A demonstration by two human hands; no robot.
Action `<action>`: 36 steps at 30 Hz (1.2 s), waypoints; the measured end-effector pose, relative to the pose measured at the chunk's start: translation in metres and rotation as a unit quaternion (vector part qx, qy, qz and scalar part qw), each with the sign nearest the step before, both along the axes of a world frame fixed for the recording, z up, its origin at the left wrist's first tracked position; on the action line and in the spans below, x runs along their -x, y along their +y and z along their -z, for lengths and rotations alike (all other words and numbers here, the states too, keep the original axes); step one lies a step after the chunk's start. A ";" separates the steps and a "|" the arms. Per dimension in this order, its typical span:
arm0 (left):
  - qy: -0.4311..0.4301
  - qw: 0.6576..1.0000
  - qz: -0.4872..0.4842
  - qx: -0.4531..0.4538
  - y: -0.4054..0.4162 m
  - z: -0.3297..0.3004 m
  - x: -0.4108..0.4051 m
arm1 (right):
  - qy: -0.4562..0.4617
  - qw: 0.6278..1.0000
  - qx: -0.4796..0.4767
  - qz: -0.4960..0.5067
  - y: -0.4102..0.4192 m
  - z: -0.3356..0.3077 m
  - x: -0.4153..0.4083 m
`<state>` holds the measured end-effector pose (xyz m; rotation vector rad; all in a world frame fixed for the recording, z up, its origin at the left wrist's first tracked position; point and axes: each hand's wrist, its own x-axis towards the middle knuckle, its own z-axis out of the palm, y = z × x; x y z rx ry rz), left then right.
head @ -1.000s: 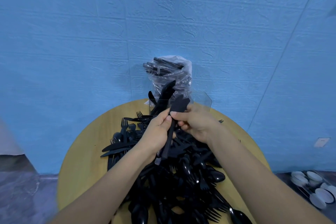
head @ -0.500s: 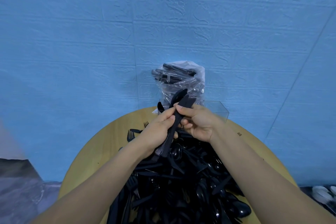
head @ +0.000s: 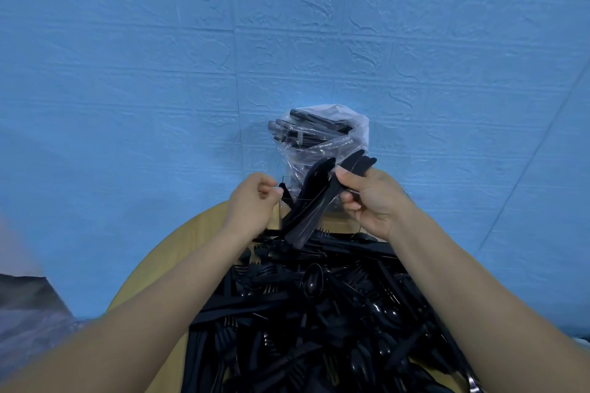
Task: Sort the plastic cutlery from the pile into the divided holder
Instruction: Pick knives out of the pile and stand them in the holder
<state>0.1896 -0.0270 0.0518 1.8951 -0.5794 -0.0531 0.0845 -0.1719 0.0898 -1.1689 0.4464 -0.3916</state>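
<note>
The right hand (head: 373, 201) grips a knife (head: 322, 201) over the clear holder (head: 319, 204) — left hand (head: 252, 204) curled, empty. Next, I judge — lower it into a compartment.

We count two hands (head: 252, 204), one wooden table (head: 178, 246), one clear divided holder (head: 335, 210) and one plastic bag (head: 322, 137) behind that holder. In front of the holder lies one pile of black cutlery (head: 319, 313), its pieces too many and tangled to count.
</note>
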 end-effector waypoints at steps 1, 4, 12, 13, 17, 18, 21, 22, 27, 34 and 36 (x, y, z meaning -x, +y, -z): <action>0.002 1.000 0.011 0.004 -0.008 -0.003 -0.005 | -0.006 1.000 0.001 0.004 -0.002 -0.001 -0.002; -0.008 0.998 0.062 0.001 -0.031 -0.018 -0.013 | -0.034 0.999 0.000 0.028 -0.006 -0.006 -0.013; -0.034 0.994 0.100 -0.034 -0.042 -0.034 -0.032 | -0.040 0.983 0.079 0.162 -0.019 0.005 -0.048; -0.057 0.993 0.082 -0.055 -0.038 -0.028 -0.033 | -0.040 0.981 0.088 0.169 -0.019 0.006 -0.051; -0.113 0.988 0.056 -0.090 -0.024 0.001 -0.031 | -0.043 0.976 0.073 0.201 -0.018 0.008 -0.056; -0.125 0.987 0.051 -0.092 -0.021 0.005 -0.032 | -0.041 0.974 0.055 0.218 -0.020 0.009 -0.057; -0.134 0.987 0.035 -0.076 -0.016 0.012 -0.032 | -0.036 0.961 0.048 0.270 -0.027 0.014 -0.056; -0.133 0.988 0.035 -0.072 -0.015 0.014 -0.031 | -0.031 0.957 0.074 0.280 -0.028 0.016 -0.056; -0.133 0.987 0.047 -0.075 -0.014 0.021 -0.023 | -0.015 0.925 0.307 0.224 -0.010 0.024 -0.059; -0.141 0.986 0.046 -0.080 -0.014 0.018 -0.014 | 0.013 0.917 0.365 0.159 -0.011 0.023 -0.060; -0.147 0.985 0.035 -0.081 -0.016 0.018 -0.014 | -0.021 0.898 0.395 0.195 -0.010 0.020 -0.056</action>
